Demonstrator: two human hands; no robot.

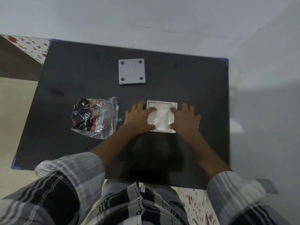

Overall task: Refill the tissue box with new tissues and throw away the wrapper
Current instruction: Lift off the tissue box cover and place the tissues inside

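A square white tissue box [162,102] stands open on the black table [81,75], filled with white tissues [161,117]. My left hand [139,117] lies flat on the box's left side, forefinger and thumb pressing on the tissues. My right hand [185,119] does the same from the right side. Both hands have spread fingers and hold nothing. The box's grey square lid [131,71], with four dark round pads, lies upside down farther back. The empty clear-and-black plastic wrapper [94,117] lies crumpled to the left of my left hand.
The table stands against a pale wall [162,21], with blue corner guards [224,60]. Tiled floor with a floral pattern [32,46] shows at the far left and near my legs.
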